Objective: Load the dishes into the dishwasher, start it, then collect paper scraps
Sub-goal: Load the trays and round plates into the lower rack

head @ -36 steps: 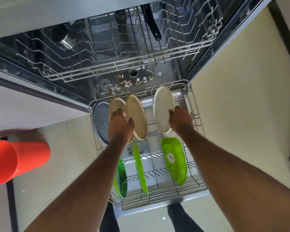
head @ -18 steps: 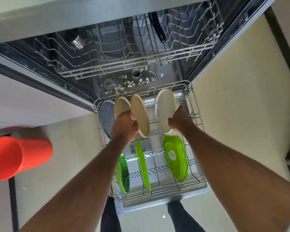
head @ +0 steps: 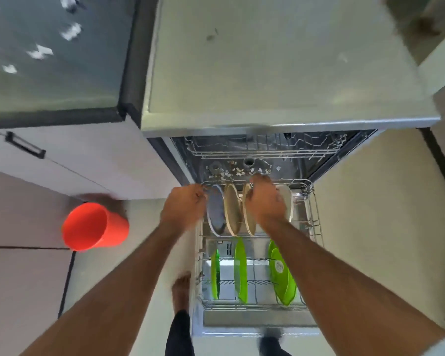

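Left hand (head: 184,210): fingers curled toward the far left corner of the lower rack (head: 311,219), at the rim of the grey plate (head: 215,211); motion blur hid whether they gripped rim or wire, so the hold cannot be told. Right hand (head: 266,201): fingers curled over the far rail of the rack, above the plates; whether they clamped the rail or a plate rim cannot be told.

Plates, far row of the rack, all on edge, left to right: grey plate; tan plate (head: 232,210); second tan plate (head: 249,214), partly behind the right hand; white plate (head: 288,201), partly behind the right wrist. Neighbours stood close, each in its own slot.

Near row, on edge, left to right: dark green plate (head: 214,273); bright green plate (head: 241,271); green dish (head: 283,276) with a round label, leaning right.

Rack stood pulled out over the open dishwasher door (head: 257,322). Behind it, the dishwasher (head: 280,73) tub, with pale scraps (head: 235,170) scattered on its bottom just beyond the far rail, and the upper rack (head: 267,147) above them.

Floor: orange bucket (head: 94,223), left of the dishwasher, well apart from the rack. A bare foot (head: 181,289) stood beside the near left corner of the door. Cabinet handle (head: 25,145) at far left. Dark counter (head: 49,55) above it carried blurred white scraps (head: 40,51).
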`<state>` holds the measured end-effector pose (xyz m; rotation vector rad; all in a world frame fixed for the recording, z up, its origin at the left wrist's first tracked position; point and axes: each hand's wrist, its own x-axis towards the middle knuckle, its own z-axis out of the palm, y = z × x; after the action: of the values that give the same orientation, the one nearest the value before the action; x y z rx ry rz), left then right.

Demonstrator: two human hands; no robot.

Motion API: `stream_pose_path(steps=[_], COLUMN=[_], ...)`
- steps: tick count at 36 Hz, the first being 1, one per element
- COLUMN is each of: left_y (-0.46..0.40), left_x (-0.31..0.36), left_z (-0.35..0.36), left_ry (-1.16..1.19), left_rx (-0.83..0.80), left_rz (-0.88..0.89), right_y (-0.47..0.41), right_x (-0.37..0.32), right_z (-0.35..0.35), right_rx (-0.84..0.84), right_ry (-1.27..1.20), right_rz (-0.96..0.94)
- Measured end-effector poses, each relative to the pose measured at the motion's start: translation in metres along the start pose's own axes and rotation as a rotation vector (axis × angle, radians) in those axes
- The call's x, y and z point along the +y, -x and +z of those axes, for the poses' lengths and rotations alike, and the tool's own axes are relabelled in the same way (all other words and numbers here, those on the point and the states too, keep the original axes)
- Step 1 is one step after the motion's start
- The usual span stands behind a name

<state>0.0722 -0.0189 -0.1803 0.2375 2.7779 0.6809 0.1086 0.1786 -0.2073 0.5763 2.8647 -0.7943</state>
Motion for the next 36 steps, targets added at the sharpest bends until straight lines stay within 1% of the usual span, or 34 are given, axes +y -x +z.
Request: stream_pose_path(steps=[4,7,11,15,21,24,27,31,36], left_y=[0.038,0.061,0.082,0.102,0.133,0.151,0.166,0.185,0.205], left_x=[-0.019,-0.035,-0.057,-0.089,-0.155,-0.185,-0.213,-0.249,-0.286], left_z=[-0.076,-0.129,-0.199,-0.269,-0.361,-0.399,-0.429,-0.465,-0.502], left_ry=[0.075,0.095,0.099,0.072,0.046,0.044,0.048,0.020,0.065], left_rx=[0.145,0.228,0.313,0.373,0.458,0.498,0.528,0.616,0.689], left_rz=[-0.071,-0.092,-0.080,-0.074,-0.090,-0.095,-0.130,-0.197,-0.249], right_y=[0.029,0.047,0.064,0.075,0.098,0.112,0.128,0.140,0.142], right_x=[-0.075,-0.128,-0.194,-0.258,-0.360,-0.410,-0.456,-0.510,-0.565], right_z=[-0.027,-0.047,-0.073,-0.084,-0.077,-0.066,-0.058,-0.046,-0.031], right_rx=[-0.009,-0.007,0.088,0.172,0.228,0.220,0.216,0.208,0.181], right_ry=[0.008,-0.035,-0.075,-0.085,-0.110,-0.123,-0.117,-0.095,-0.074], right_rz=[-0.190,-0.277,-0.385,-0.416,-0.454,-0.483,-0.526,-0.609,-0.716])
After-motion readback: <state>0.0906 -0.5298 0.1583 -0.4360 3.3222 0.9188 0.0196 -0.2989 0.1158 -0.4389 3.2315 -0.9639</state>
